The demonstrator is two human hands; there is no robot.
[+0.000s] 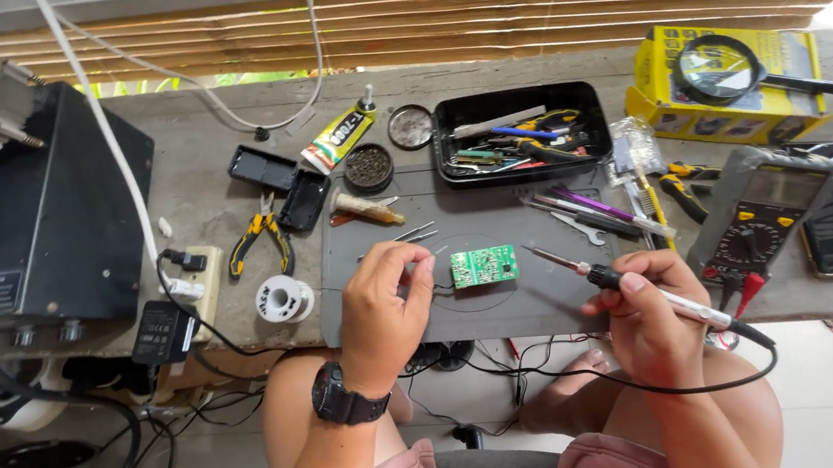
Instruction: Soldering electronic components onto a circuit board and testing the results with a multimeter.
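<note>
A: Largest first — desk (232, 195), grey work mat (495, 212), black tray of tools (521, 134), multimeter (762, 219).

B: Hands?

A: Left hand (383, 312) pinches thin solder wire (414, 232); right hand (650, 314) grips a soldering iron (632, 285), tip aimed left.

B: The board?

A: Green circuit board (485, 265) lies flat on the mat, between both hands — soldering looks in hand; tip and wire must meet on one joint.

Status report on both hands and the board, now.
Left hand pinching thin solder wire beside green circuit board. Right hand grips soldering iron, tip clear of board. Tweezers lie behind; nothing blocking.
</note>
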